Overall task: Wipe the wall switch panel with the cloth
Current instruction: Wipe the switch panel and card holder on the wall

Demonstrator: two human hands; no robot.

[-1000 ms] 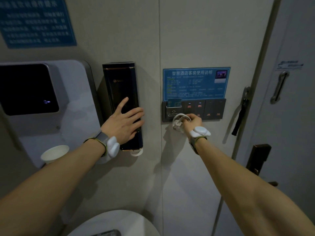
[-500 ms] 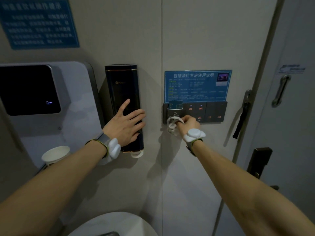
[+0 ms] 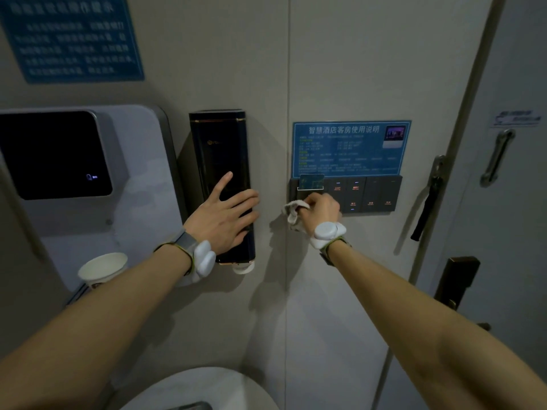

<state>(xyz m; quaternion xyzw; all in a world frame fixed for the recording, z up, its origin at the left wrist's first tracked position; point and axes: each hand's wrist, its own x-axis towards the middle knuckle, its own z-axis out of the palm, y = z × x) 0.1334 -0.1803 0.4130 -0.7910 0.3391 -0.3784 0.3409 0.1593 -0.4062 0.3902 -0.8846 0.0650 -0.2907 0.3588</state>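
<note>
A dark wall switch panel (image 3: 373, 193) runs along the wall under a blue instruction sign, with small lit buttons and a key card (image 3: 310, 182) standing in its left slot. My right hand (image 3: 321, 211) is closed around a bunched white cloth (image 3: 293, 213) and presses it against the panel's lower left corner. The cloth hangs out past the panel's left edge. My left hand (image 3: 225, 214) lies flat with spread fingers on a black wall dispenser (image 3: 220, 161) left of the panel and holds nothing.
A paper cup (image 3: 102, 269) stands under a grey wall unit with a black screen (image 3: 56, 155) at the left. A door with a lever handle (image 3: 429, 202) and a lock plate (image 3: 455, 281) is to the right. A white rounded lid (image 3: 201, 389) lies below.
My right hand has slid the cloth leftward along the panel's lower edge, from under the middle buttons to the left corner. My left hand has stayed on the dispenser.
</note>
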